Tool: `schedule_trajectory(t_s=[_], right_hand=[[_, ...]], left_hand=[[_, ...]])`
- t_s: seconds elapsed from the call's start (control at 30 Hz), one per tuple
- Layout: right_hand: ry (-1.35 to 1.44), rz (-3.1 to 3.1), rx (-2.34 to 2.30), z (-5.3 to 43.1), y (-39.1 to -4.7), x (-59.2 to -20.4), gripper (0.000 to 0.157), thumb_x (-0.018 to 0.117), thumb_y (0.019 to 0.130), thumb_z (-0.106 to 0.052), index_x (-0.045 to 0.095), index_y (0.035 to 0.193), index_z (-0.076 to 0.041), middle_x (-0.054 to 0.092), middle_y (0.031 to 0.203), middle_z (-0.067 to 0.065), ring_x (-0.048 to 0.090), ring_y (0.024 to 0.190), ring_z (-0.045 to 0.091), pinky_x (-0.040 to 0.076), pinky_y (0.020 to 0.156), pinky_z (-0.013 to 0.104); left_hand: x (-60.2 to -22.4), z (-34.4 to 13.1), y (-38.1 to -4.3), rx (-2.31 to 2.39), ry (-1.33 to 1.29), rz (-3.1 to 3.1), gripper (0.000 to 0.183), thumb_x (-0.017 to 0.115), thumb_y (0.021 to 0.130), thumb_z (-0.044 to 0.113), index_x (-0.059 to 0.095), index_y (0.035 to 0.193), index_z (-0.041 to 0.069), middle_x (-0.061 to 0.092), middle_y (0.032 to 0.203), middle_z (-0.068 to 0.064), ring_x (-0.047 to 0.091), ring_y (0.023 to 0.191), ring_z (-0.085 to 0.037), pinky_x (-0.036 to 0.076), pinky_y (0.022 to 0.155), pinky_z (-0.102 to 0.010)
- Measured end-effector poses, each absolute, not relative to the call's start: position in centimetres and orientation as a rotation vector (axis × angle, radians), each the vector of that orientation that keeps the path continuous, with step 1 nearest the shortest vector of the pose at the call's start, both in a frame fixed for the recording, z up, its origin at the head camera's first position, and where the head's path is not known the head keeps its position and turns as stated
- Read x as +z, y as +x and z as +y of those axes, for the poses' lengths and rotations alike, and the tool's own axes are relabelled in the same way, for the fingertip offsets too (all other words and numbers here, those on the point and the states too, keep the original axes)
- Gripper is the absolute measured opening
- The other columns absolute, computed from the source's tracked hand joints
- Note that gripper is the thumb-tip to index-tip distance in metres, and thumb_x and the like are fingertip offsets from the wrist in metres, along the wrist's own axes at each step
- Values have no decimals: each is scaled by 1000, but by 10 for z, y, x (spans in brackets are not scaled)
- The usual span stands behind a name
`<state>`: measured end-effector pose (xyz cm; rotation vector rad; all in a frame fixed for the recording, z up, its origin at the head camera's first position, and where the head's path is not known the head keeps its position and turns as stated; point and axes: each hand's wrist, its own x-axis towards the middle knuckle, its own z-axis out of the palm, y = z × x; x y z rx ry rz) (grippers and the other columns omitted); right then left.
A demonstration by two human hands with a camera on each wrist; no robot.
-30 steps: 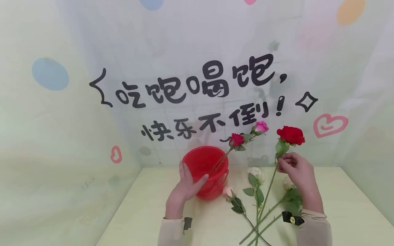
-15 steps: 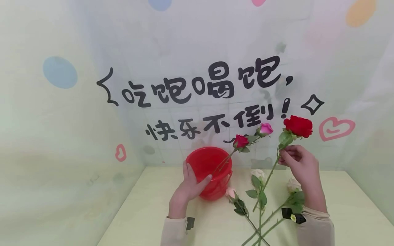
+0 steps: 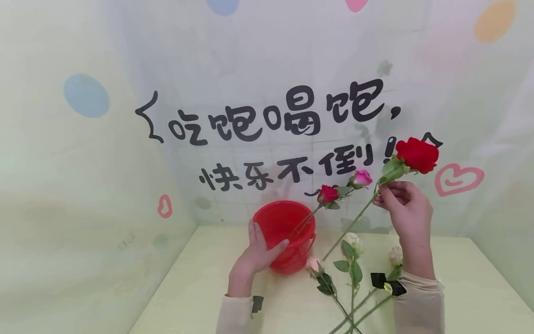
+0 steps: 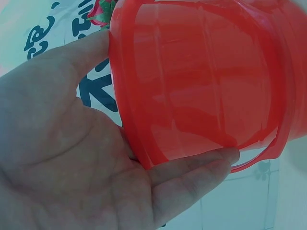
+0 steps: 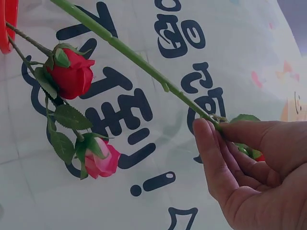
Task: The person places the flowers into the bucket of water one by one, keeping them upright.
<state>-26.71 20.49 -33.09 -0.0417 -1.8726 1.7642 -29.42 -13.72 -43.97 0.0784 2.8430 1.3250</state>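
A red bucket [image 3: 288,255] stands on the table, its mouth tilted toward me. My left hand [image 3: 256,255] holds its near left side, the thumb at the rim and the fingers [image 4: 192,175] along the outer wall. Two roses lean out to the right from the bucket: a small red rose [image 3: 328,194] and a pink rose [image 3: 361,178]. Between thumb and fingertips, my right hand [image 3: 406,208] pinches the green stem [image 5: 144,64] of a large red rose [image 3: 418,155] just under its leaves. This stem slants down left, its lower end right of the bucket.
More flowers lie on the table [image 3: 200,292] with crossing stems: a pale pink rose [image 3: 313,265], a cream rose [image 3: 353,243] and another cream rose [image 3: 396,255], partly behind the right forearm. A printed backdrop [image 3: 258,55] rises behind the table.
My right hand has lifted the large red rose up and swung its lower stem end leftward, off the other stems toward the bucket. My left hand stays on the bucket; the view has shifted slightly.
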Motion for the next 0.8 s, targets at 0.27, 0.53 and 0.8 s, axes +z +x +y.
schedule_trajectory(t_s=[0.27,0.53,0.8], right_hand=[[108,-1390,1833,185,-277,-330,19,75,96,-2,71,113,5,71,93,7,75,70,10,61,69,23],[167,-1405,1803,170,-293,-335,21,72,97,-2,69,115,9,70,92,9,74,71,10,62,71,25],[189,-1481,1825,150,-311,-349,22,69,99,0,66,118,11,73,93,3,73,70,8,63,72,24]], left_hand=[[-433,-135,-288,1299,73,2837,126,82,86,43,-7,166,2,27,162,-22,43,141,-43,60,91,-58],[-431,-135,-286,1320,96,2827,127,82,86,45,-8,166,2,25,163,-24,41,141,-46,61,89,-58],[-424,-135,-281,1332,101,2826,126,82,87,43,-6,165,-2,27,161,-26,42,139,-48,61,88,-61]])
